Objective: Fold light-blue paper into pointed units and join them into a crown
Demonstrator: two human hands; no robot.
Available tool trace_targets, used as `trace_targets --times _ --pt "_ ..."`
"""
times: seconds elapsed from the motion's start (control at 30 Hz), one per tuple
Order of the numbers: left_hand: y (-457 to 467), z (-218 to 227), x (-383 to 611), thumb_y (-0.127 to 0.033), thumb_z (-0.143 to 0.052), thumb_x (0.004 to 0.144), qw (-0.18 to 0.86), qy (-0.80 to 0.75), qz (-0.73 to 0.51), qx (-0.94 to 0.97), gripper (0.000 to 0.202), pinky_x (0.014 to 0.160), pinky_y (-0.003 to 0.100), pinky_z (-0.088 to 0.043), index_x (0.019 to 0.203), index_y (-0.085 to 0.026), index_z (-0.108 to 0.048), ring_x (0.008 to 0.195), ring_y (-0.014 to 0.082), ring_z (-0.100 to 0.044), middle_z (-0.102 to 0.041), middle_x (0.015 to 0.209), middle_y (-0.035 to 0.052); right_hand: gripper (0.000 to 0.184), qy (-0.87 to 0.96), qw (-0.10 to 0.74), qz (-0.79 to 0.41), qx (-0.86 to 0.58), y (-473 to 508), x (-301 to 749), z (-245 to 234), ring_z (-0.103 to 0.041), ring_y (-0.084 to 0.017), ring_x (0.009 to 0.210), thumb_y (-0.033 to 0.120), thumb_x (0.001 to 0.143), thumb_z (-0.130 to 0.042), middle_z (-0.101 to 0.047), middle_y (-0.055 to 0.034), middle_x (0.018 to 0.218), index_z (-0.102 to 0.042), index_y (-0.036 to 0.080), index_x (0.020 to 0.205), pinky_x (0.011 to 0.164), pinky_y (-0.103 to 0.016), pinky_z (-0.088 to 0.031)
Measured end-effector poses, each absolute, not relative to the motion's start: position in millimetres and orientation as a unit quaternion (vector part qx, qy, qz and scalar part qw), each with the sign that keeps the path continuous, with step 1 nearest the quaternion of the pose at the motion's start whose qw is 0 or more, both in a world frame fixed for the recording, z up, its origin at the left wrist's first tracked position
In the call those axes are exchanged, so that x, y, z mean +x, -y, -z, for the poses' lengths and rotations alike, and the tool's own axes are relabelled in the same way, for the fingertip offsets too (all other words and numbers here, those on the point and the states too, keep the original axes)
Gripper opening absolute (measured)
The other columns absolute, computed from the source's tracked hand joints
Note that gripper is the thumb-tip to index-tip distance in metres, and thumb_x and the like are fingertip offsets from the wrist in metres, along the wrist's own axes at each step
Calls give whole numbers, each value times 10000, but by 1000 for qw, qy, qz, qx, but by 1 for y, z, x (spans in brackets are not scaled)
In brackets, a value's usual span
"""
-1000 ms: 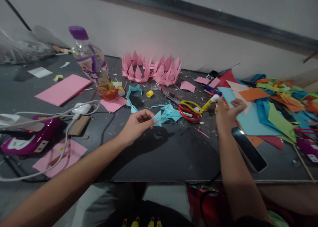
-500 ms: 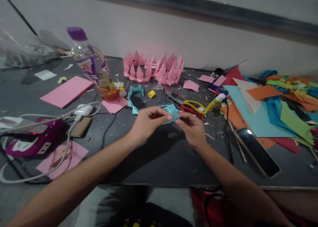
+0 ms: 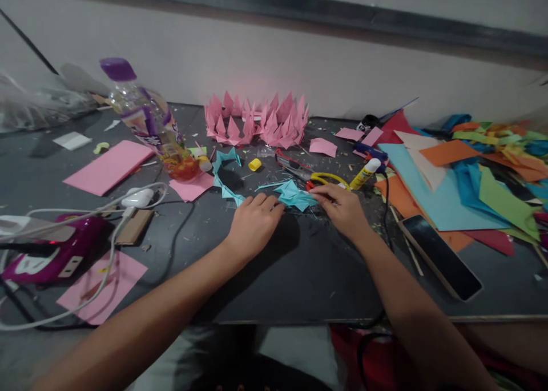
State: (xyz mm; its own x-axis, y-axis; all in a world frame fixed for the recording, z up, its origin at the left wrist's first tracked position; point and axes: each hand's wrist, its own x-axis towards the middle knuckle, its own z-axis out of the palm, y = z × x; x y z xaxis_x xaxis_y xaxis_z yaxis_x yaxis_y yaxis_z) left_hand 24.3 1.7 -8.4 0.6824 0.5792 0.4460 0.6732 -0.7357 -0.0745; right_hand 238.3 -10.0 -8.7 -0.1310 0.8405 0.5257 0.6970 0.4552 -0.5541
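Observation:
My left hand (image 3: 257,222) is low over the table with its fingers curled down, beside the near end of a curved chain of folded turquoise paper (image 3: 217,180). What its fingers hold, if anything, is hidden. To its right lies a small heap of folded turquoise paper pieces (image 3: 293,196). My right hand (image 3: 342,208) pinches at the heap's right edge, thumb and forefinger together on a turquoise piece. Behind the heap are yellow-handled scissors (image 3: 329,178), a glue stick (image 3: 363,174) and a yellow cap (image 3: 254,164).
A spiky pink paper ring (image 3: 257,123) stands by the wall. On the left are a purple-capped bottle (image 3: 145,123), pink paper sheets (image 3: 109,165) and white cables (image 3: 109,208). A phone (image 3: 443,257), a glue gun (image 3: 370,152) and coloured paper (image 3: 428,191) lie right.
The turquoise piece between both hands has gone down to the heap. My hands have moved apart, the left lower beside the chain, the right at the heap's edge. The view has shifted slightly.

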Motion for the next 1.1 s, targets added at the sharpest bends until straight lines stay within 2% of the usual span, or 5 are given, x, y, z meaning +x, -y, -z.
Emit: trace_targets --times 0.23,0.4,0.63,0.83,1.1 --pt "-10 11 26 -211 -584 835 108 356 232 -899 75 822 372 -412 825 -181 -651 1008 238 -540 -623 1108 71 214 671 436 -195 -567 10 237 13 -614 -141 570 367 836 -537 -684 -48 900 -655 214 928 447 -258 -481" --pt "-17 15 24 -193 -584 830 66 360 229 -902 55 891 388 -392 845 -177 -635 944 210 -572 -653 1013 50 235 563 505 -315 -574 10 235 11 -588 -119 456 421 766 -610 -662 -32 735 -663 203 838 291 -184 -357" --pt "-20 16 21 -165 -499 869 41 354 210 -910 120 870 386 -400 810 -173 -604 815 191 -598 -662 840 23 294 542 492 -377 -568 11 237 11 -638 -149 565 421 682 -692 -674 -48 849 -678 220 895 353 -209 -433" --pt "-24 15 19 -143 -476 874 10 341 186 -922 142 846 368 -416 793 -174 -589 779 181 -604 -655 804 16 371 613 467 -290 -567 13 235 16 -651 -166 740 318 701 -678 -684 -39 903 -642 248 1064 604 -291 -545" --pt "-24 13 16 -130 -441 879 -4 318 198 -927 182 862 346 -419 771 -162 -584 767 170 -606 -645 770 16 186 700 404 -194 -556 16 227 17 -676 -197 799 268 769 -620 -721 -35 890 -685 229 939 736 -360 -547"
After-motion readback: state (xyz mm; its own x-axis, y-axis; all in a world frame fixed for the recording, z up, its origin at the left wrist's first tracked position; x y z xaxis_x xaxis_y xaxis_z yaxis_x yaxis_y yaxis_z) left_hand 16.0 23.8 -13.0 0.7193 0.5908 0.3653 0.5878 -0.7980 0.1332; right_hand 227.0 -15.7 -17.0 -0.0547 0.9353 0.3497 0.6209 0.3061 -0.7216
